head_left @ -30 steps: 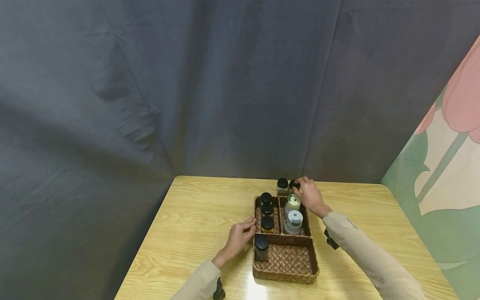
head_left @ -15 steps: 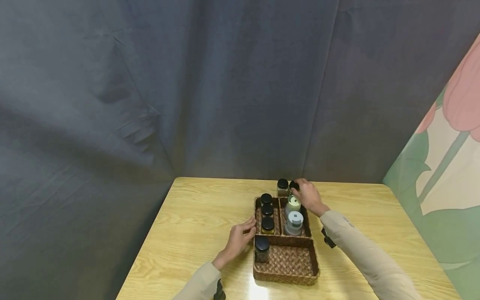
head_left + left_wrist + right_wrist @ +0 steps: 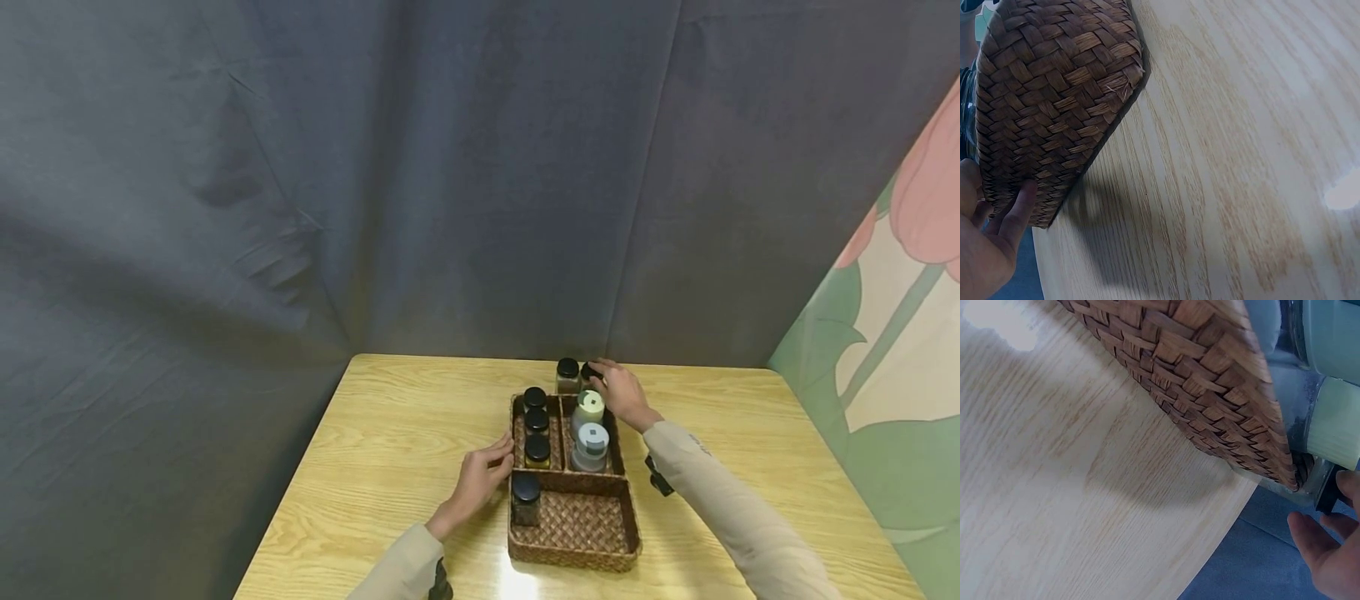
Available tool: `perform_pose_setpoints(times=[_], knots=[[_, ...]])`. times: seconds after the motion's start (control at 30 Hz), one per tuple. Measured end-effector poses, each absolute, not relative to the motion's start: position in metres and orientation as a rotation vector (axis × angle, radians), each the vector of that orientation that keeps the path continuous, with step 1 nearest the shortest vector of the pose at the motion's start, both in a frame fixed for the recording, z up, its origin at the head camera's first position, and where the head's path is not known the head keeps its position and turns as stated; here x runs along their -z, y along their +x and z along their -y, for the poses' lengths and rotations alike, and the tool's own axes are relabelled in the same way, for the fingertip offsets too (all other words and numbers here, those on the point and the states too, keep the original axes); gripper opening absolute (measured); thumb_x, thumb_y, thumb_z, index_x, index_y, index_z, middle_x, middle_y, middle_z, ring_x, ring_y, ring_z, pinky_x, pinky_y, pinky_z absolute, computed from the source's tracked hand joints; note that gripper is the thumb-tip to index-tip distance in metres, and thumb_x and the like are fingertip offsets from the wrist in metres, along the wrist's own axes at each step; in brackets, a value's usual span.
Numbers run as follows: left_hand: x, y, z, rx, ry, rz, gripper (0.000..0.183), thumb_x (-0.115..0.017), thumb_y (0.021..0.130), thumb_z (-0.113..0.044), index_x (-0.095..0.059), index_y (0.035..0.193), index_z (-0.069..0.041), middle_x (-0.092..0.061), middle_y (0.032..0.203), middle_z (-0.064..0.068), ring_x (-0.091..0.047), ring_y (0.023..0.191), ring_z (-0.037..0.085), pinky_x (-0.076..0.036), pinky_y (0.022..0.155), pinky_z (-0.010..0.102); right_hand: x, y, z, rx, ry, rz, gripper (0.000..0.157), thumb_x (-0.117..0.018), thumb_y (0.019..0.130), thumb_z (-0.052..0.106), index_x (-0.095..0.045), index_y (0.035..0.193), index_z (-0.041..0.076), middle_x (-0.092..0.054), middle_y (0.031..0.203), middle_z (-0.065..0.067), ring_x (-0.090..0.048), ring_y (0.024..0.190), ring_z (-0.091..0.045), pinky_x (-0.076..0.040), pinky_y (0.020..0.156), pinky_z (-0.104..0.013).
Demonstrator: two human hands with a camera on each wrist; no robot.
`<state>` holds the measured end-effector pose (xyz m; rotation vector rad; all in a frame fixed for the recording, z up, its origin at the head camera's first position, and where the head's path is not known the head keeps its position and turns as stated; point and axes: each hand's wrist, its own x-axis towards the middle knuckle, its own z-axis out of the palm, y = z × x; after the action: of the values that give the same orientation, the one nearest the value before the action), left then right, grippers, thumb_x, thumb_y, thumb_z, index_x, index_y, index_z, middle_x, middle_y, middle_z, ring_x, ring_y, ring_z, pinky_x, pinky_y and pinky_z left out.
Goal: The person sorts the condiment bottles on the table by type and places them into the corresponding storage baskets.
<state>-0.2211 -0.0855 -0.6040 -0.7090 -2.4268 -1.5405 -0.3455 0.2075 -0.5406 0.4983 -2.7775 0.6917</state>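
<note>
A brown woven basket (image 3: 573,553) with three compartments stands on the table. My left hand (image 3: 477,477) grips its left wall, one digit against the outer weave (image 3: 1047,106) and other fingers at the rim. Behind the basket's far right corner, my right hand (image 3: 624,395) pinches the black lid (image 3: 1329,492) of a clear jar, which is partly hidden by the fingers and the basket. A second black-lidded jar (image 3: 567,377) stands to its left. Inside the right compartment are a jar with a pale green lid (image 3: 590,407) and one with a whitish lid (image 3: 592,440).
Three black-lidded jars (image 3: 537,448) line the left compartment. Another dark-lidded jar (image 3: 526,500) occupies the left end of the front compartment. A grey-blue curtain (image 3: 480,183) hangs along the table's (image 3: 390,417) far edge, and a flower-patterned panel (image 3: 900,350) is at the right.
The basket, the jars and both hands keep nearly the same places. The right hand's fingers have shifted only slightly on the jar lid.
</note>
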Motion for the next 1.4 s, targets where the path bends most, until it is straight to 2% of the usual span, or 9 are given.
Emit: perform_pose_setpoints(times=[0.17, 0.37, 0.47, 0.77, 0.9, 1.13, 1.27, 1.4], knots=[[0.6038, -0.2201, 0.0852, 1.550, -0.699, 2.430, 0.032, -0.058, 0.099, -0.002, -0.058, 0.127, 0.014, -0.051, 0.137, 0.026, -0.058, 0.118, 0.035, -0.056, 0.084, 0.030, 0.5433, -0.3463, -0.2084, -0.690, 0.515, 2.779, 0.040, -0.070, 0.092, 0.007, -0.061, 0.127, -0.010, -0.051, 0.135, -0.034, -0.064, 0.094, -0.045, -0.053, 0.077, -0.055], [0.6053, -0.2211, 0.0846, 1.544, -0.688, 2.424, 0.031, -0.059, 0.099, -0.003, -0.059, 0.126, 0.014, -0.053, 0.136, 0.025, -0.059, 0.118, 0.035, -0.056, 0.084, 0.030, 0.5457, -0.3481, -0.2087, -0.730, 0.499, 2.750, 0.035, -0.073, 0.089, 0.006, -0.065, 0.119, -0.012, -0.053, 0.132, -0.034, -0.061, 0.105, -0.049, -0.051, 0.084, -0.058], [0.6053, -0.2215, 0.0845, 1.543, -0.678, 2.425, 0.031, -0.059, 0.099, -0.002, -0.059, 0.125, 0.014, -0.053, 0.136, 0.024, -0.059, 0.118, 0.035, -0.056, 0.084, 0.030, 0.5463, -0.3486, -0.2089, -0.752, 0.492, 2.735, 0.033, -0.074, 0.088, 0.005, -0.065, 0.116, -0.012, -0.056, 0.128, -0.033, -0.060, 0.105, -0.048, -0.051, 0.084, -0.058], [0.6041, -0.2203, 0.0848, 1.546, -0.692, 2.423, 0.031, -0.058, 0.099, -0.002, -0.059, 0.125, 0.014, -0.052, 0.136, 0.026, -0.058, 0.119, 0.036, -0.056, 0.084, 0.032, 0.5444, -0.3448, -0.2084, -0.751, 0.491, 2.714, 0.027, -0.075, 0.086, 0.000, -0.064, 0.109, -0.009, -0.064, 0.110, -0.027, -0.064, 0.088, -0.043, -0.053, 0.072, -0.053], [0.6030, -0.2200, 0.0846, 1.550, -0.678, 2.428, 0.031, -0.058, 0.099, -0.002, -0.059, 0.125, 0.014, -0.052, 0.136, 0.026, -0.057, 0.119, 0.036, -0.055, 0.085, 0.032, 0.5429, -0.3441, -0.2090, -0.752, 0.483, 2.722, 0.030, -0.074, 0.087, 0.001, -0.062, 0.112, -0.010, -0.063, 0.111, -0.028, -0.064, 0.085, -0.043, -0.053, 0.071, -0.053], [0.6035, -0.2202, 0.0849, 1.551, -0.676, 2.436, 0.032, -0.058, 0.099, -0.002, -0.058, 0.126, 0.014, -0.052, 0.136, 0.025, -0.058, 0.118, 0.035, -0.055, 0.085, 0.030, 0.5421, -0.3438, -0.2104, -0.667, 0.485, 2.750, 0.044, -0.074, 0.088, 0.004, -0.058, 0.125, -0.013, -0.056, 0.118, -0.034, -0.063, 0.087, -0.045, -0.053, 0.073, -0.056], [0.6033, -0.2203, 0.0849, 1.548, -0.680, 2.434, 0.031, -0.058, 0.099, -0.002, -0.058, 0.126, 0.014, -0.052, 0.136, 0.026, -0.059, 0.117, 0.035, -0.055, 0.085, 0.029, 0.5420, -0.3434, -0.2108, -0.642, 0.487, 2.756, 0.042, -0.074, 0.088, 0.004, -0.060, 0.124, -0.013, -0.056, 0.119, -0.034, -0.064, 0.088, -0.045, -0.054, 0.073, -0.055], [0.6025, -0.2207, 0.0850, 1.553, -0.677, 2.441, 0.031, -0.058, 0.099, -0.002, -0.059, 0.126, 0.013, -0.052, 0.137, 0.025, -0.059, 0.117, 0.034, -0.055, 0.085, 0.027, 0.5419, -0.3433, -0.2105, -0.674, 0.472, 2.774, 0.041, -0.072, 0.089, 0.002, -0.059, 0.125, -0.014, -0.057, 0.123, -0.034, -0.062, 0.098, -0.047, -0.053, 0.077, -0.056]])
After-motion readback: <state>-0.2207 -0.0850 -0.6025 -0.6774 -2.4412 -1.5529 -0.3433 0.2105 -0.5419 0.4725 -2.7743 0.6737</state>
